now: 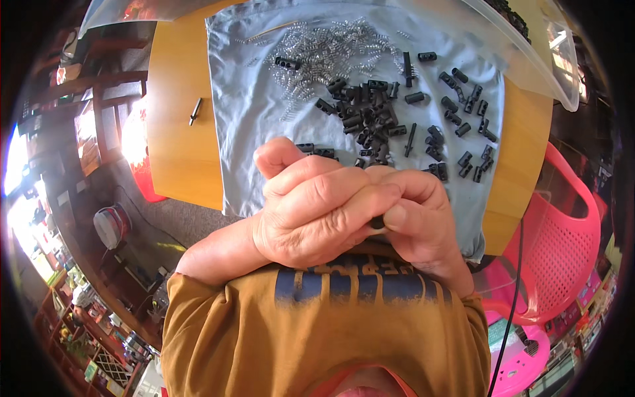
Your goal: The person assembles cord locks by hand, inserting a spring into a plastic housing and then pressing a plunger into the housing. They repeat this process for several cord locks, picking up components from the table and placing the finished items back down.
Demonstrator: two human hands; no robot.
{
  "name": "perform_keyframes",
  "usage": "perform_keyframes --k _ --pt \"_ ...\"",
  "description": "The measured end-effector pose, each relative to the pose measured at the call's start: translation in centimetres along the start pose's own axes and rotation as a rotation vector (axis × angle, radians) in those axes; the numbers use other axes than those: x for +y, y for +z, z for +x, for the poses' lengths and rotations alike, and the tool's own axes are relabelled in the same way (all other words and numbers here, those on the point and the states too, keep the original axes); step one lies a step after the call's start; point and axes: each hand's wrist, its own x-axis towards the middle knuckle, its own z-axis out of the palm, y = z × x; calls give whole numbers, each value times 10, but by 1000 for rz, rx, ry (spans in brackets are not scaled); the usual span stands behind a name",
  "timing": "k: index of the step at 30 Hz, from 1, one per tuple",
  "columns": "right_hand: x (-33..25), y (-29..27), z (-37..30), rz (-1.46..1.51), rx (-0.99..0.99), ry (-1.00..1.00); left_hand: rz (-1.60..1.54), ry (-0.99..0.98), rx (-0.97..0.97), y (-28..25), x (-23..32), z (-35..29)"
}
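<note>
My left hand (314, 208) and my right hand (423, 215) are pressed together in front of my chest, fingers curled. Between the two thumbs and fingertips shows the dark end of a small black part (377, 223); the rest of it is hidden. Just beyond my hands lies a heap of small black plastic cylinders (374, 119) with holes in them. Behind that heap spreads a pile of thin metal springs (317, 56). More black cylinders are scattered to the right, singly and in small clusters. All of these rest on a light blue cloth (251, 126).
The cloth covers most of a wooden table (182, 145). A pen-like tool (195, 111) lies on the bare wood at left. Clear plastic bins (529, 56) stand along the far edge. A pink plastic chair (559, 231) is at right, with a black cable (512, 311) hanging near it.
</note>
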Motion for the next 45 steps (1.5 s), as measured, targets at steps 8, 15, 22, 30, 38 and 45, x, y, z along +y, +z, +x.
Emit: perform_keyframes --k 8,15,22,30,38,45 --pt "-6 13 -1 77 80 7 -91 -14 -11 5 -7 7" --pt "-3 -1 -3 130 25 8 -344 -156 -44 5 -11 9" --pt "-10 7 0 147 67 66 -384 -112 -58 1 -16 13" --pt "-3 5 -7 13 -13 21 -143 -21 -135 -27 -16 59" --pt "-2 4 -5 -96 -91 1 -327 256 168 20 -71 169" --pt "-23 8 -4 -246 -292 -54 350 -40 -94 -17 -31 135"
